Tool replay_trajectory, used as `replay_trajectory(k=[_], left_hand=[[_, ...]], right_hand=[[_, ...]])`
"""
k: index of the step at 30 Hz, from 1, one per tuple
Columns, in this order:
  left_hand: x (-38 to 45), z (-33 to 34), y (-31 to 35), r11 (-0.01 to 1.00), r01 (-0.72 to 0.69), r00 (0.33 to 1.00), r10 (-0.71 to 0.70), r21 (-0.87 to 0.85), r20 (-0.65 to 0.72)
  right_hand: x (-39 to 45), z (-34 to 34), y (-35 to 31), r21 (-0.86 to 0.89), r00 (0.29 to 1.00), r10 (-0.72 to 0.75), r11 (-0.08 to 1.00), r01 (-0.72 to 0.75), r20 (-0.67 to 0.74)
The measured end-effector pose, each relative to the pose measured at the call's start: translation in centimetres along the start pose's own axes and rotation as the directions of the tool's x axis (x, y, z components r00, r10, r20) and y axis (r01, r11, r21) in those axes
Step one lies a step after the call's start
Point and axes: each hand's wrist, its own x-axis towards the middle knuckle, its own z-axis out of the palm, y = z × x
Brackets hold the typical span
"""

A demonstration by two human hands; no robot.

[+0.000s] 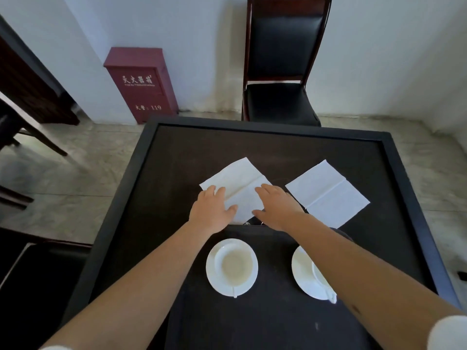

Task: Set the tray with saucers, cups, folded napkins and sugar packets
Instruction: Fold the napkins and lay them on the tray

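Frame centre: left hand (pixel 211 210) and right hand (pixel 274 207), fingers flat and spread, press an unfolded napkin (pixel 238 184); thin, limp, tearable paper, best pinched at corners

Both your bare forearms run in from the bottom corners and converge toward twelve o'clock, with a white sleeve edge showing at each lower corner. Your left hand (pixel 211 213) lies palm down with its fingers straight and together, pointing toward one o'clock, and the thumb is spread out toward three o'clock. Your right hand (pixel 276 207) is also palm down, fingers extended toward ten o'clock, thumb reaching toward nine. The two thumbs are near each other, not touching.
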Motion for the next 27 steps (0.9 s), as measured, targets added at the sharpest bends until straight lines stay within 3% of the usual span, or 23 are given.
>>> replay_trajectory(k=[4, 10, 14, 18, 23, 27], left_hand=[[2.9, 1.6, -1.1, 0.993, -0.054, 0.998, 0.057, 0.104, -0.022], [5.7, 2.7, -4.8, 0.934, -0.258, 0.962, 0.271, 0.248, -0.020], [7.8, 2.7, -7.0, 0.913, -0.354, 0.934, 0.358, 0.205, 0.019], [9.0, 2.9, -8.0, 0.889, -0.431, 0.897, 0.441, 0.155, -0.035], [9.4, 2.7, -8.4, 0.924, -0.381, 0.914, 0.383, 0.045, -0.130], [9.8, 3.4, -8.4, 0.966, -0.258, 0.942, 0.252, 0.002, -0.220]], right_hand=[[3.8, 1.2, 0.4, -0.055, 0.998, -0.045, 0.998, 0.042, -0.054], [7.5, 2.8, 2.1, -0.171, 0.992, -0.124, 0.979, 0.115, -0.040], [7.4, 3.4, 3.5, -0.171, 0.984, -0.159, 0.975, 0.144, -0.077], [7.0, 4.1, 4.2, -0.167, 0.969, -0.166, 0.977, 0.136, -0.185], [7.7, 4.8, 4.4, 0.129, 0.932, -0.092, 0.981, 0.145, -0.350], [9.0, 5.5, 4.2, 0.259, 0.890, 0.119, 0.966, -0.001, -0.441]])
